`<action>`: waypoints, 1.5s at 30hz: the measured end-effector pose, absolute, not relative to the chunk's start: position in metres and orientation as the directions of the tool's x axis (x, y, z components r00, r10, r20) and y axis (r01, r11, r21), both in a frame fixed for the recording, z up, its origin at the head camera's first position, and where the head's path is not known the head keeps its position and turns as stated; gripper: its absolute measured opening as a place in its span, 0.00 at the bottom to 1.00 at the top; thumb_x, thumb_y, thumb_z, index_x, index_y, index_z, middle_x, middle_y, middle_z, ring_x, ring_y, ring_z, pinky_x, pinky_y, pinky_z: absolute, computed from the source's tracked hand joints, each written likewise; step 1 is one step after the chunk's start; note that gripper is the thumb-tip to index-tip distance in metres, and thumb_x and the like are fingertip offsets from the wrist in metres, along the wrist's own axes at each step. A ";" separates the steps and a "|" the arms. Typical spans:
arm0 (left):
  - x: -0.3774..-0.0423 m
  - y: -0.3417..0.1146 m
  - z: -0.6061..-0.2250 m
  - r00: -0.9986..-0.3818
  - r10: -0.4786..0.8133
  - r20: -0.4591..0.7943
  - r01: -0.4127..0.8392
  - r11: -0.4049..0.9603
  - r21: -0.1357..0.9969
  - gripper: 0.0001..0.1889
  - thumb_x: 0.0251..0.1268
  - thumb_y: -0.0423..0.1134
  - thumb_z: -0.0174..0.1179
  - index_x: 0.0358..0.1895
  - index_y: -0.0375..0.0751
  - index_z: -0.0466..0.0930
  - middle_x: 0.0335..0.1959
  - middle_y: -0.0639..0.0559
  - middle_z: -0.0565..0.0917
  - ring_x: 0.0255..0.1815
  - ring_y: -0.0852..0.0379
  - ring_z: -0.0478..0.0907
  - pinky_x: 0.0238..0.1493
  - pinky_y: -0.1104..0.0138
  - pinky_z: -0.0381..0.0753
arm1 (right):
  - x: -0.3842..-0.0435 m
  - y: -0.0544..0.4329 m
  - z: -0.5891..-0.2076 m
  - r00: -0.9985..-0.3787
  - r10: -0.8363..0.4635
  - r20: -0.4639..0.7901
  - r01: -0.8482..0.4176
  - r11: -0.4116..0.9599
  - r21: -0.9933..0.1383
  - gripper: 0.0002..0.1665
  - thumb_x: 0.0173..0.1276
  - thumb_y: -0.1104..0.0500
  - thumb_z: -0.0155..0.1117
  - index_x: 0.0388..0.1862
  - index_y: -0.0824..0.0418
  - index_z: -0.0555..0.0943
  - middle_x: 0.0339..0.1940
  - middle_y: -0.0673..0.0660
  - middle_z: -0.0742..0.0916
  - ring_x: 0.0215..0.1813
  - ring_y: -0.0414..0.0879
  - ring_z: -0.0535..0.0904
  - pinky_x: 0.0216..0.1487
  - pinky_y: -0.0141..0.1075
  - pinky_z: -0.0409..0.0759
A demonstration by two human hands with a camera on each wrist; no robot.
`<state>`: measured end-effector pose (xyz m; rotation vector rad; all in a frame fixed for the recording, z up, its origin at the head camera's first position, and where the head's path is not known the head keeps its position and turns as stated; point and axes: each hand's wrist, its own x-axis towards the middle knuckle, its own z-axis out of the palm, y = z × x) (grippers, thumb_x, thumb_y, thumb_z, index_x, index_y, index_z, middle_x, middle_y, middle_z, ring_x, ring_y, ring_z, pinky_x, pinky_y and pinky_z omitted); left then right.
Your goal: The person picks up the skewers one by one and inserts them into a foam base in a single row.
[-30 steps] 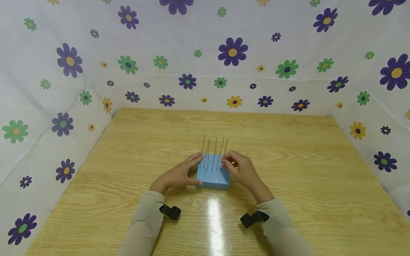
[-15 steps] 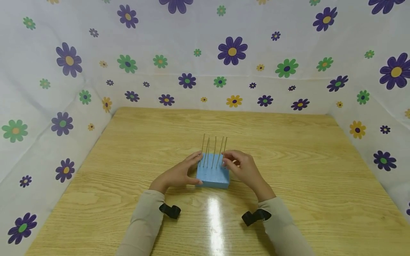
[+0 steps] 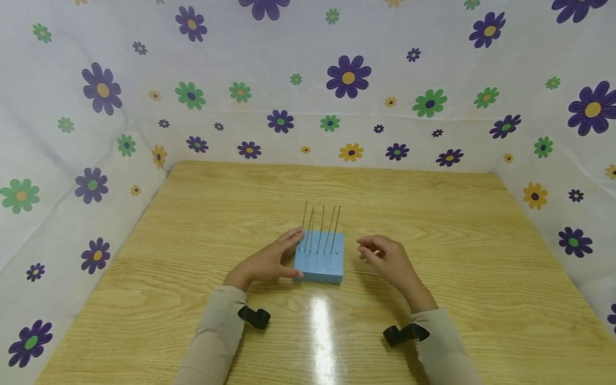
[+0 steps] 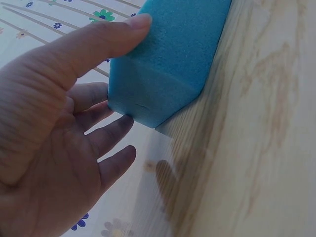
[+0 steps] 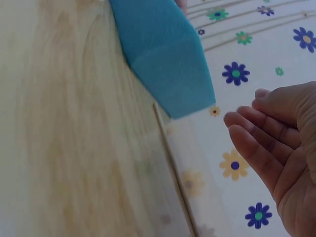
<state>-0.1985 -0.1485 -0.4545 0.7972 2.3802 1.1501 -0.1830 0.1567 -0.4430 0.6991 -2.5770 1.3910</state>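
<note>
A light-blue foam block [image 3: 318, 266] lies on the table, several thin wooden sticks [image 3: 321, 229] standing in a row toward its far side. At the right end of that row a small dark hole [image 3: 337, 253] shows in the top. My left hand [image 3: 269, 261] holds the block at its left end, thumb on the near face and fingertips at the far-left side. My right hand [image 3: 387, 259] hovers to the right of the block, fingers loosely bent and nothing between them. In the right wrist view it is apart from the block's end.
Another thin stick [image 5: 174, 165] lies flat on the wooden table [image 3: 216, 203], its end close to the block's right side. White cloth [image 3: 308, 59] printed with flowers stands around the table's back and sides. Each wrist wears a black strap with a camera.
My right hand has let go of the rightmost stick, which stays upright in the block, and has drawn back to the right. The left hand stays on the block.
</note>
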 end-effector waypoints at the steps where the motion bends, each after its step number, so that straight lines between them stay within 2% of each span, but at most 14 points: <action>1: -0.198 -0.148 -0.454 -0.767 0.636 -0.085 0.327 0.502 0.800 0.50 0.58 0.45 0.67 0.77 0.45 0.42 0.78 0.53 0.39 0.76 0.51 0.37 0.70 0.50 0.54 | -0.182 0.161 -0.444 -0.889 -0.330 0.317 -0.447 0.476 -0.757 0.12 0.67 0.67 0.61 0.48 0.71 0.81 0.36 0.61 0.86 0.33 0.50 0.83 0.32 0.32 0.81; 7: -0.196 -0.148 -0.452 -0.764 0.639 -0.083 0.325 0.493 0.807 0.50 0.57 0.46 0.67 0.77 0.46 0.42 0.77 0.53 0.39 0.76 0.49 0.36 0.70 0.49 0.53 | -0.176 0.182 -0.447 -0.915 -0.300 0.268 -0.393 0.525 -0.755 0.13 0.67 0.67 0.60 0.49 0.69 0.81 0.37 0.60 0.86 0.34 0.49 0.83 0.32 0.32 0.81; 21: -0.195 -0.148 -0.452 -0.768 0.636 -0.075 0.335 0.498 0.800 0.50 0.57 0.45 0.68 0.76 0.45 0.43 0.77 0.50 0.39 0.76 0.47 0.37 0.70 0.48 0.53 | -0.168 0.221 -0.452 -0.935 -0.276 0.221 -0.349 0.614 -0.708 0.12 0.67 0.64 0.62 0.46 0.70 0.82 0.36 0.58 0.86 0.33 0.41 0.81 0.32 0.31 0.80; 27: -0.194 -0.148 -0.450 -0.771 0.631 -0.080 0.326 0.500 0.802 0.50 0.57 0.45 0.68 0.76 0.46 0.43 0.77 0.51 0.40 0.76 0.48 0.37 0.70 0.48 0.53 | -0.162 0.229 -0.455 -0.938 -0.289 0.189 -0.335 0.627 -0.703 0.11 0.65 0.67 0.62 0.46 0.71 0.81 0.34 0.60 0.86 0.30 0.42 0.81 0.29 0.31 0.79; 32: -0.194 -0.148 -0.450 -0.772 0.631 -0.074 0.326 0.493 0.806 0.50 0.57 0.45 0.68 0.76 0.44 0.43 0.77 0.51 0.40 0.76 0.47 0.37 0.70 0.48 0.53 | -0.159 0.233 -0.455 -0.944 -0.298 0.142 -0.307 0.637 -0.707 0.12 0.66 0.66 0.62 0.46 0.70 0.81 0.31 0.56 0.86 0.27 0.40 0.78 0.26 0.31 0.77; 39: -0.196 -0.148 -0.451 -0.773 0.628 -0.089 0.313 0.500 0.807 0.50 0.57 0.45 0.68 0.77 0.46 0.42 0.77 0.54 0.39 0.76 0.49 0.37 0.70 0.49 0.53 | -0.161 0.233 -0.456 -0.925 -0.359 0.124 -0.350 0.676 -0.648 0.09 0.63 0.66 0.65 0.42 0.66 0.83 0.32 0.50 0.85 0.30 0.36 0.74 0.30 0.31 0.74; 45: -0.195 -0.148 -0.452 -0.772 0.630 -0.082 0.314 0.491 0.812 0.50 0.57 0.45 0.67 0.77 0.46 0.42 0.77 0.53 0.39 0.76 0.48 0.37 0.70 0.48 0.53 | -0.163 0.231 -0.459 -0.895 -0.441 0.073 -0.383 0.672 -0.635 0.06 0.63 0.67 0.65 0.39 0.64 0.82 0.29 0.47 0.81 0.28 0.34 0.70 0.29 0.31 0.72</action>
